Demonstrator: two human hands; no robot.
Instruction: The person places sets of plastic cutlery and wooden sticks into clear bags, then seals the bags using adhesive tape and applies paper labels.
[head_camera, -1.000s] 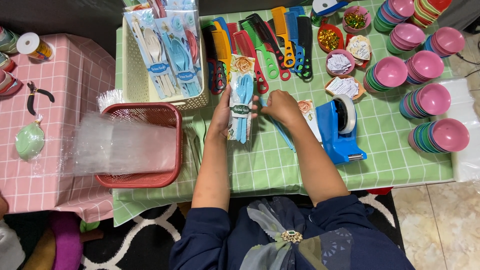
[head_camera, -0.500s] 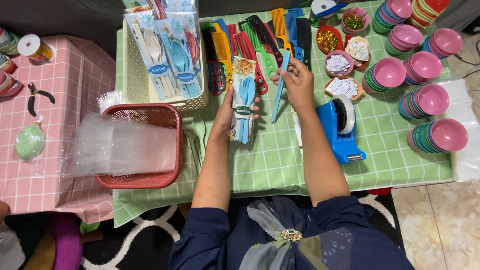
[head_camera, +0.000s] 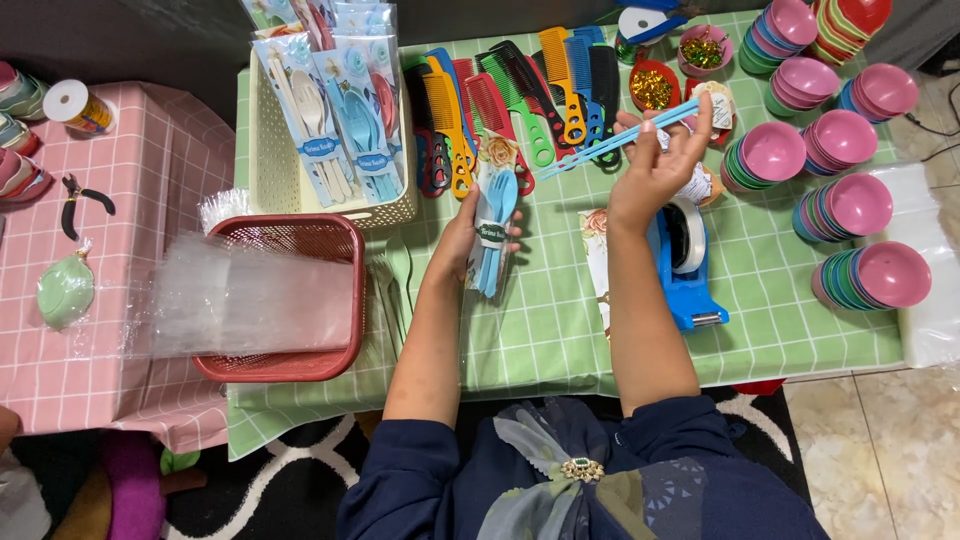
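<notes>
While the left hand (head_camera: 462, 232) wraps its fingers round a clear packet of blue cutlery (head_camera: 494, 222), the right hand (head_camera: 655, 168) pinches a pair of light blue chopsticks (head_camera: 618, 138) between thumb and fingertips. Both hands work just beside the blue tape dispenser (head_camera: 688, 262), which stands on the green checked tablecloth (head_camera: 560, 320). The packet lies left of the dispenser, flat on the cloth, its printed card top pointing away from the person. The chopsticks are raised above the dispenser, slanting up to the right, clear of the cloth. A strip of printed card (head_camera: 596, 252) lies touching the dispenser's left side, partly under the right forearm. Beyond the dispenser, a row of coloured combs (head_camera: 520, 100) fans across the cloth. To its right stand stacks of pink bowls (head_camera: 858, 205), and past the right hand sit small dishes of gold bits (head_camera: 653, 88). Well left of the dispenser, a cream basket (head_camera: 272, 150) holds more finished cutlery packets (head_camera: 340, 110), upright and leaning. Nearer the person, a red basket (head_camera: 300, 300) carries a heap of clear plastic sleeves (head_camera: 240, 295) that spills over its left rim onto a pink checked table (head_camera: 120, 250), where black pliers (head_camera: 85, 200) lie.
</notes>
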